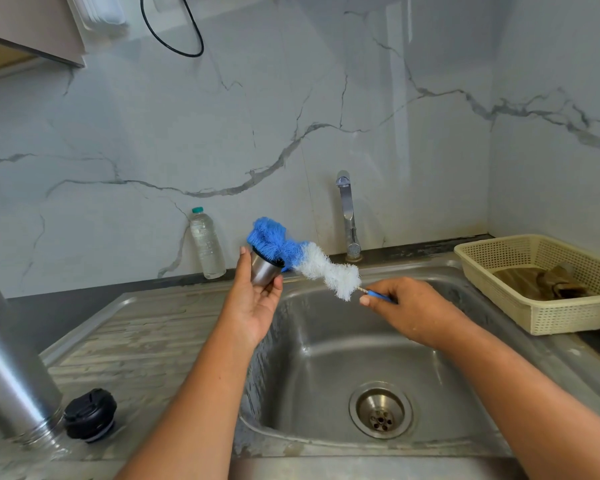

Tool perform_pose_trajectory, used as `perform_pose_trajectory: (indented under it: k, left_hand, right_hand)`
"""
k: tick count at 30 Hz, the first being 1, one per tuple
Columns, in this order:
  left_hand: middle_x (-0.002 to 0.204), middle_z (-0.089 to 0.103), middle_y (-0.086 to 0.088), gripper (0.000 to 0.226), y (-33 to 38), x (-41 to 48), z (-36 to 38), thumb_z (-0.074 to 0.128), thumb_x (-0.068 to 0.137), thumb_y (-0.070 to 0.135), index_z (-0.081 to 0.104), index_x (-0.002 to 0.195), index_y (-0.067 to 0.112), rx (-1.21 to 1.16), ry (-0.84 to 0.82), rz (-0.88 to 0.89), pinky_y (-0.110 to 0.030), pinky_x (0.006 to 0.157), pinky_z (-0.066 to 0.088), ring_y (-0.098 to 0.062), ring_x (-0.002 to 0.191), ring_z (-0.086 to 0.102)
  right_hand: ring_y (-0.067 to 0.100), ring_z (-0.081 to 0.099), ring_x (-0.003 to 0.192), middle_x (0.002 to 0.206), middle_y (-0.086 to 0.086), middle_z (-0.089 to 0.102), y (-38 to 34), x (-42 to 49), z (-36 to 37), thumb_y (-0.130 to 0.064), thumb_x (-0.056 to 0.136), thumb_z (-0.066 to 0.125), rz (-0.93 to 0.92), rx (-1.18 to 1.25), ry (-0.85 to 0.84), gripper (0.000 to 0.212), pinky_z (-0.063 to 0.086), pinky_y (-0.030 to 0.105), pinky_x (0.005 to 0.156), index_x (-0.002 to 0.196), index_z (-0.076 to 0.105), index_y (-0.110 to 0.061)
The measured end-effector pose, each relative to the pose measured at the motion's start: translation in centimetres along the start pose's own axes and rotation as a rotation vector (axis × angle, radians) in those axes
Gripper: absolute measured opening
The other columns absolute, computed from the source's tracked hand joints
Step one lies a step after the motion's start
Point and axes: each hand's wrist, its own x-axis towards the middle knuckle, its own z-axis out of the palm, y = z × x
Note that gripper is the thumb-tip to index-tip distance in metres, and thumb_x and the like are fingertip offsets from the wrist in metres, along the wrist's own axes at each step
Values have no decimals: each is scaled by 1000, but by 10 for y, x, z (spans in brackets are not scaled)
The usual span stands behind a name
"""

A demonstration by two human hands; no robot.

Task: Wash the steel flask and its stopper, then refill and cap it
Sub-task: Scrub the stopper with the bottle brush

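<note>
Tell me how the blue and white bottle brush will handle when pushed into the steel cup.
The bottle brush will likely flex: its bristle head curves between the steel cup and the right hand. It is probably light, since that hand merely pinches its thin handle. The fluffy bristles should give easily.

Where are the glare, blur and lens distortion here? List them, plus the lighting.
Head view: even, soft light with faint shadows; a bright reflected streak on the marble wall; dull sheen in the sink; the wide angle bends the wall joints; the steel flask at lower left looks softer, the brush sharp.
</note>
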Motion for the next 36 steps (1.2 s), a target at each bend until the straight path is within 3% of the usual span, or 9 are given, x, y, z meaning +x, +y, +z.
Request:
perform_pose_trajectory:
  k: [8, 14, 16, 18, 20, 23, 28, 33, 36]
  left_hand:
    - [117, 69, -16, 52, 12, 7, -8, 73, 91, 52, 65, 121, 10, -123, 88, 79, -23, 69, 59, -20, 97, 67]
    - [125, 68, -18, 51, 8, 9, -10, 73, 92, 47, 62, 124, 9, -140, 94, 88, -30, 84, 62, -24, 110, 70]
    - [127, 66, -20, 57, 6, 8, -9, 74, 91, 43, 58, 131, 6, -138, 68, 63, -36, 93, 62, -28, 114, 69]
    - [129, 64, -23, 60, 5, 9, -7, 76, 91, 40, 55, 134, 4, -146, 48, 41, -41, 98, 60, -32, 116, 68]
    - [129, 62, -26, 51, 6, 9, -6, 76, 92, 37, 57, 127, 5, -186, 42, 19, -44, 101, 58, -36, 117, 68]
    - [129, 61, -28, 42, 10, 7, -5, 71, 97, 38, 58, 120, 5, -242, 46, -7, -47, 101, 58, -40, 112, 69]
    - [126, 61, -32, 52, 11, 12, -9, 67, 98, 45, 48, 127, 7, -290, 59, -24, -51, 96, 60, -42, 110, 71]
    - [127, 62, -27, 52, 13, 17, -12, 68, 96, 46, 55, 122, 4, -318, 90, 8, -46, 103, 56, -37, 115, 67]
    - [130, 63, -26, 46, 14, 18, -12, 71, 97, 37, 58, 126, 4, -316, 79, 31, -45, 102, 57, -36, 115, 68]
  right_hand:
    - [10, 47, 61, 62, -9, 50, -8, -5, -3, -47, 100, 60, 10, 27, -76, 32, 43, 29, 64, 69, 61, -38]
    - [8, 37, 55, 62, -6, 41, -13, -6, 3, -46, 100, 59, -32, 78, -95, 35, 38, 28, 61, 92, 69, -14]
    - [10, 46, 59, 66, -5, 51, -16, -7, 1, -48, 101, 55, 2, 80, -55, 32, 42, 28, 63, 100, 73, -22]
    - [14, 63, 80, 87, -3, 68, -16, -7, -1, -51, 103, 49, 35, 104, -34, 31, 48, 30, 75, 104, 73, -31]
    - [11, 62, 98, 102, -9, 68, -15, -6, -1, -54, 104, 42, 51, 144, -24, 36, 46, 30, 83, 108, 72, -35]
    - [8, 57, 89, 88, -14, 58, -17, -8, 2, -49, 107, 39, 30, 189, -25, 33, 44, 28, 81, 113, 69, -36]
    - [34, 66, 101, 107, 20, 67, -25, -11, 4, -40, 108, 43, 9, 214, -78, 27, 54, 40, 88, 106, 69, -33]
    - [18, 52, 71, 76, 3, 52, -24, -10, 9, -35, 108, 44, 7, 211, -138, 24, 41, 21, 60, 101, 67, -32]
    - [11, 43, 63, 71, -4, 49, -20, -8, 11, -35, 108, 46, 3, 222, -140, 23, 40, 20, 56, 99, 68, -35]
